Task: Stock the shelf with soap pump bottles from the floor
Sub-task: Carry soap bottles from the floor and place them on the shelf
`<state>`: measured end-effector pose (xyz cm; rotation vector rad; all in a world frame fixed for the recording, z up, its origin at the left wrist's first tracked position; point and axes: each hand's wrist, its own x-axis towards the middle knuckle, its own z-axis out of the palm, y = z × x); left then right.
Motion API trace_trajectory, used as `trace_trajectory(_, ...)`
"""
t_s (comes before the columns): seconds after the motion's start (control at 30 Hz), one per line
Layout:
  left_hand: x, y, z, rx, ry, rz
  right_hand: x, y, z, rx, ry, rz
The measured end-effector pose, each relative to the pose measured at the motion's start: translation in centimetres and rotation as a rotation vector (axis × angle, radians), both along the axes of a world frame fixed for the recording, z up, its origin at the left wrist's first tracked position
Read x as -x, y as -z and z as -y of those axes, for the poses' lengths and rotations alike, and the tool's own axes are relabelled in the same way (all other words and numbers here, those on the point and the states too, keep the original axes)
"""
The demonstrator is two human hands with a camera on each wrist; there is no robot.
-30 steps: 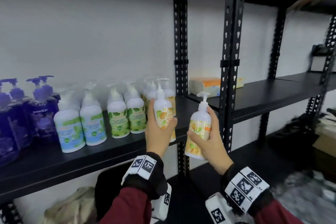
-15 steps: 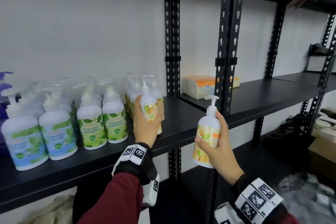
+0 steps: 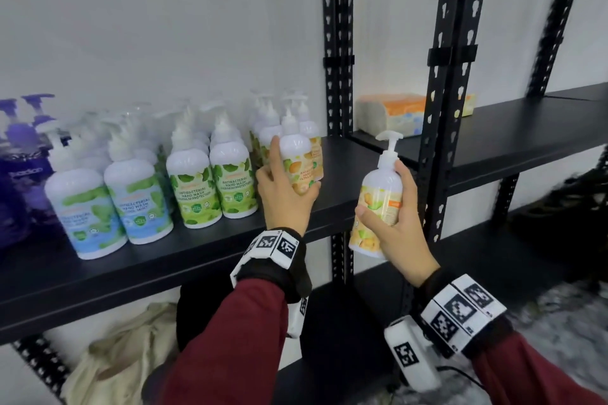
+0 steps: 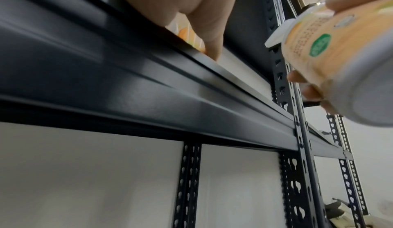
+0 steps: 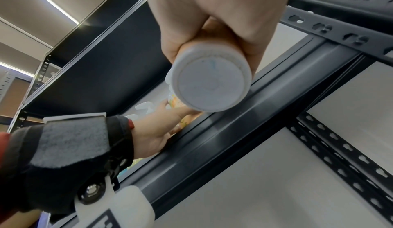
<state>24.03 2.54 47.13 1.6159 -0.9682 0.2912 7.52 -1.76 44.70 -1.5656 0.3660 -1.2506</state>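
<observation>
My left hand [image 3: 285,189] grips an orange-label soap pump bottle [image 3: 297,158] that stands on the black shelf [image 3: 348,161], at the right end of the rows of bottles. My right hand [image 3: 391,220] holds a second orange-label pump bottle [image 3: 378,197] upright in the air, in front of the shelf edge and right of the left hand. The right wrist view looks up at this bottle's white base [image 5: 209,84], with fingers curled round it. In the left wrist view the thumb [image 4: 209,35] lies against the orange label just above the shelf edge [image 4: 149,80].
Green-label bottles [image 3: 214,187], blue-label bottles [image 3: 112,204] and purple bottles [image 3: 23,154] fill the shelf to the left. Black perforated uprights [image 3: 444,108] stand right of my hands. A tissue pack [image 3: 394,115] lies on the right-hand shelf. A beige bag [image 3: 125,358] sits below.
My left hand has kept hold of its bottle and set it further back on the shelf among the orange ones. The right hand holds its bottle slightly lower and further right.
</observation>
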Motion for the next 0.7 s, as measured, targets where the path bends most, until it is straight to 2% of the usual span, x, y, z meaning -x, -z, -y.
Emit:
trace_trajectory(0.27,0.0,0.1,-0.2,0.062,-0.011,-0.008,-0.9,0.0,0.2,0.009,-0.002,0.004)
trace_trajectory(0.6,0.4,0.3,-0.1,0.023,-0.151,0.041,-1.3,0.8,0.4,-0.007,-0.025,-0.027)
trace_trajectory(0.7,0.3,0.3,-0.2,0.045,-0.123,0.019,-1.4,0.9,0.3,-0.007,-0.026,-0.038)
